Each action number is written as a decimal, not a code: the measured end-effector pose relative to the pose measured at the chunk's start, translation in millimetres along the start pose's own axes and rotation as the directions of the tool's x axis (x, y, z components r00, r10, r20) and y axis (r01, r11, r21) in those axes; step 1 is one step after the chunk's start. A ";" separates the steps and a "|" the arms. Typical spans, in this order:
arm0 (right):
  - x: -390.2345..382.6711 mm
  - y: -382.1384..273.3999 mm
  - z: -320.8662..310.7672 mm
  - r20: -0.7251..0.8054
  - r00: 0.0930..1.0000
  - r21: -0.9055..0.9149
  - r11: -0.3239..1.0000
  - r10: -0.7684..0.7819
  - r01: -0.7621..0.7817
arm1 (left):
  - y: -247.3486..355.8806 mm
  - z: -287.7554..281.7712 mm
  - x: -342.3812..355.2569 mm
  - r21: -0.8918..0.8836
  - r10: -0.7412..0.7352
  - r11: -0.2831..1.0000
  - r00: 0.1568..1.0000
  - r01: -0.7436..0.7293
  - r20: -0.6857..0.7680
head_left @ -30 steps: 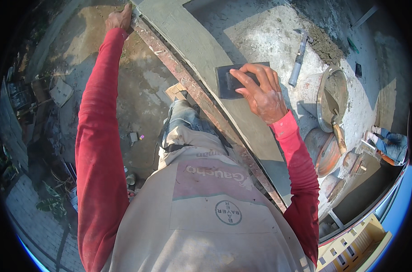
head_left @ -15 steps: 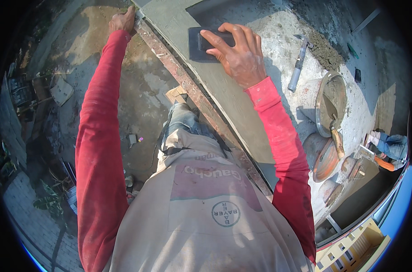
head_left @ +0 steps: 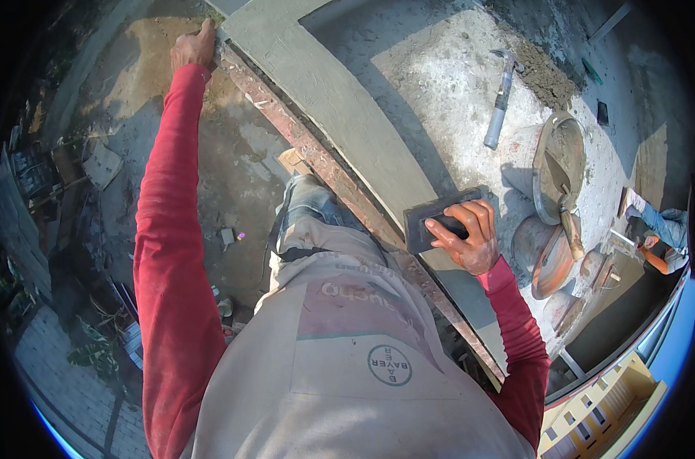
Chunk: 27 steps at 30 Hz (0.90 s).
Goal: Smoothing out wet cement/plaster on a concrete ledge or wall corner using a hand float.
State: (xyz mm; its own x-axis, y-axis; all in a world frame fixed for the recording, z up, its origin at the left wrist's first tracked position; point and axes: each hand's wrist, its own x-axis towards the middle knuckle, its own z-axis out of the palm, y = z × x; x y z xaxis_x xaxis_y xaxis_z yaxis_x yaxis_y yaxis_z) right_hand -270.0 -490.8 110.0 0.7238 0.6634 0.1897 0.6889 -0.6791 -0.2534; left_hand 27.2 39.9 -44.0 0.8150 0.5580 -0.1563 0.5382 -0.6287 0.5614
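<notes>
My right hand point(head_left: 470, 236) grips a black plastering float point(head_left: 419, 229), its fingers bent round the handle on top. The float rests flat on a grey, wet-looking mortar ledge point(head_left: 347, 96), across its near part. At the ledge's far left end, my left hand point(head_left: 193, 49) is closed against the corner, arm stretched out. What its fingers hold there is hidden. A worn, reddish wooden plank point(head_left: 290, 130) runs along the ledge's left side, between it and my body.
Right of the ledge lie a hammer point(head_left: 500, 103) and a mortar heap point(head_left: 542, 76). A trowel point(head_left: 571, 222) leans in a mortar-coated bucket point(head_left: 525, 164); an orange-rimmed bucket point(head_left: 550, 264) stands nearer. Another person point(head_left: 665, 229) is at far right. Lower ground point(head_left: 244, 183) lies left.
My right hand has drawn the float along the ledge, toward me and to the right, uncovering its far part. My left hand stays at the far corner, shifted slightly left in view.
</notes>
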 end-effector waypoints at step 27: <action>142.8 70.8 68.6 0.154 0.867 0.832 0.411 0.474 -0.372 | -0.5 -8.2 4.3 0.056 0.029 0.998 1.000 -0.029 -0.002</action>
State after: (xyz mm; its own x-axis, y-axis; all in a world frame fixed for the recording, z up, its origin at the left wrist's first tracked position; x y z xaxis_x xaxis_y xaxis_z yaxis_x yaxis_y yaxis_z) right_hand -120.6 -422.7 54.1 0.9481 0.3014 -0.1017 -0.0194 -0.2644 -0.9642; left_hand 28.7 47.1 -38.3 0.8298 0.5405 -0.1388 0.5257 -0.6739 0.5191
